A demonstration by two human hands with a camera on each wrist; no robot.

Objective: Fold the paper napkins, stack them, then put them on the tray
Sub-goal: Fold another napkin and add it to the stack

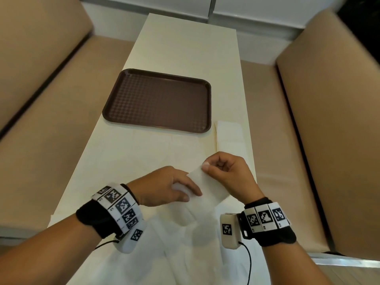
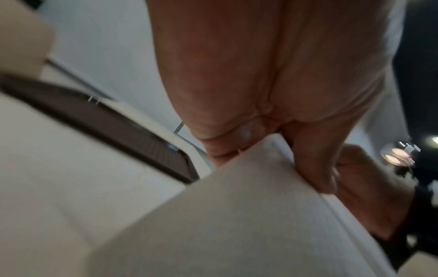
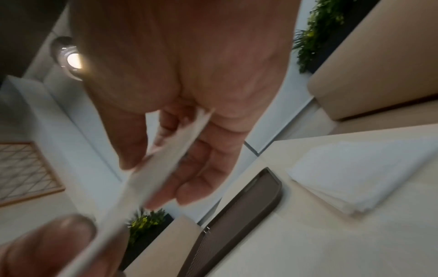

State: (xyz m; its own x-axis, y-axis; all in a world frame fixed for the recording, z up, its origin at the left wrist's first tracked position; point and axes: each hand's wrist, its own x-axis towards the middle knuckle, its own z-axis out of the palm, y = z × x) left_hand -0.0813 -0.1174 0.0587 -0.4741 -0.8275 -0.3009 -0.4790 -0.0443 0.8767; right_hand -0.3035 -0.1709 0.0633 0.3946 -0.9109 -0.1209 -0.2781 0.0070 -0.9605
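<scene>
A white paper napkin (image 1: pixel 207 188) is held up above the near end of the cream table (image 1: pixel 185 48). My right hand (image 1: pixel 207 166) pinches its far corner between thumb and forefinger; the napkin's edge (image 3: pixel 166 155) runs through that hand in the right wrist view. My left hand (image 1: pixel 186 189) holds the napkin's left side, thumb on top and fingers beneath, and the sheet (image 2: pixel 237 215) fills the left wrist view. A stack of folded white napkins (image 1: pixel 229 136) lies right of the brown tray (image 1: pixel 158 99). The stack (image 3: pixel 360 174) also shows in the right wrist view.
Unfolded white napkins (image 1: pixel 185 254) lie spread over the near table end under my wrists. Tan padded benches (image 1: pixel 41 99) flank the table on both sides. The tray holds nothing. Bare tabletop lies beyond the tray and between tray and hands.
</scene>
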